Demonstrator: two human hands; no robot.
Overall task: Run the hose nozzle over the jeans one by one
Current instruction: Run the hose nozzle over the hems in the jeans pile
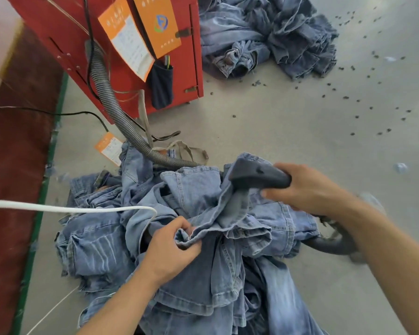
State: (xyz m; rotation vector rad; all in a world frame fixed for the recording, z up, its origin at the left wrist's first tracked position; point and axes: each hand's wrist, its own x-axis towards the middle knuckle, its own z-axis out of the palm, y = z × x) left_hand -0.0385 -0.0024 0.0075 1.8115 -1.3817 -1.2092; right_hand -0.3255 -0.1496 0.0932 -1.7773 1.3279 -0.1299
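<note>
A heap of light blue jeans [194, 238] lies on the floor in front of me. My left hand [172, 247] pinches a bunched fold of one pair near the heap's middle. My right hand [307, 189] grips the rear of a dark grey hose nozzle [257, 175], whose wide head points left and presses against the denim at the top of the heap. A ribbed grey hose [107, 93] runs from the red machine down into the pile; a darker hose section [334, 243] curves under my right forearm.
A red machine cabinet [179, 81] with orange tags stands at the back left. A second pile of jeans [264, 37] lies at the back right. Dark lint bits [348, 97] dot the grey floor. A white cord [58, 209] crosses from the left.
</note>
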